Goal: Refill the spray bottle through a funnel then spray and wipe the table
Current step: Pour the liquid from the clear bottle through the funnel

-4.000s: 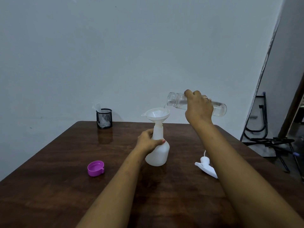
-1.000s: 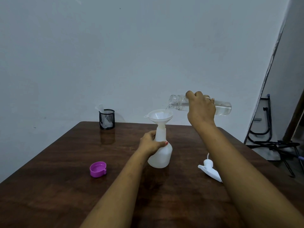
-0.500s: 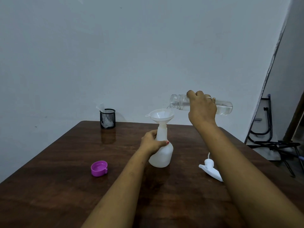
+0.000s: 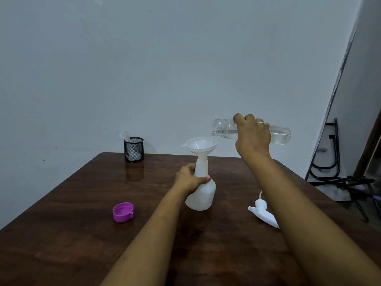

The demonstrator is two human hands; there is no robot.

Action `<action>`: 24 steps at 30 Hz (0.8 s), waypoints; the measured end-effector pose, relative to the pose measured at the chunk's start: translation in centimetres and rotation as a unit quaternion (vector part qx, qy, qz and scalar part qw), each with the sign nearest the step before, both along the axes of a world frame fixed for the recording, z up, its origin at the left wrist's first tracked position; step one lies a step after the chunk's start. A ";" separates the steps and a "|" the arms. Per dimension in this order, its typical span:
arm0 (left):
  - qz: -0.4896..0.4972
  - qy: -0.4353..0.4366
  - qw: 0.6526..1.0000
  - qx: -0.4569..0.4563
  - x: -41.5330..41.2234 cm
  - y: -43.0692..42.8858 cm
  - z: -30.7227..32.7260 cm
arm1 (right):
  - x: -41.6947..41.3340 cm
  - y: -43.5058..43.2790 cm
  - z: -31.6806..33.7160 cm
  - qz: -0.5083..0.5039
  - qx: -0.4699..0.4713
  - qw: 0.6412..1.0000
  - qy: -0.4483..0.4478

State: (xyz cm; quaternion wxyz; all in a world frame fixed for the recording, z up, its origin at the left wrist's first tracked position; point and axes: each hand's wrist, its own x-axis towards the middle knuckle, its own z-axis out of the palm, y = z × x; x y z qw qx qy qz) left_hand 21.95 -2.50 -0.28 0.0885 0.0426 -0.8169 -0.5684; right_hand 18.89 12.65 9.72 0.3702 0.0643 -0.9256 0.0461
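1. Pale blue-grey wall (image 4: 144, 69) stands behind a dark wooden bench (image 4: 82, 234).
2. A white spray bottle (image 4: 203, 195), its top off, stands upright near the middle of the bench.
3. A white funnel (image 4: 201, 146) sits in the spray bottle's neck, bowl up.
4. The left grip (image 4: 188, 179) is wrapped round the spray bottle's neck and shoulder, thumb across the front.
5. The right grip (image 4: 252, 137), up and to the right of the spray bottle, is curled over a clear bottle (image 4: 280, 136).
6. That bottle lies almost level, its open mouth dipped just over the funnel's right rim; clear liquid shows in its far end.
7. A white trigger head (image 4: 262, 212) lies on the bench to the right of the spray bottle, partly hidden by the right forearm.
8. A purple cap (image 4: 123, 212) lies open side up, well to the left of the spray bottle.
9. A black mesh cup (image 4: 134, 150) holding something white stands behind and left of the spray bottle, at the bench's far edge.
10. Black metal frames (image 4: 340, 180) lean on the floor far to the right of the spray bottle.
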 end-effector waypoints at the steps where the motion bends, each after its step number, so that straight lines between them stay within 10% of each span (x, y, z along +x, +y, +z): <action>1: -0.001 -0.001 1.000 0.001 0.0 0.0 0.0 | 0.0 0.0 0.0 0.002 -0.001 1.000 0.000; 24: 0.000 -0.003 1.000 -0.004 -0.1 0.0 0.0 | 0.0 0.1 0.2 -0.002 0.005 1.000 0.002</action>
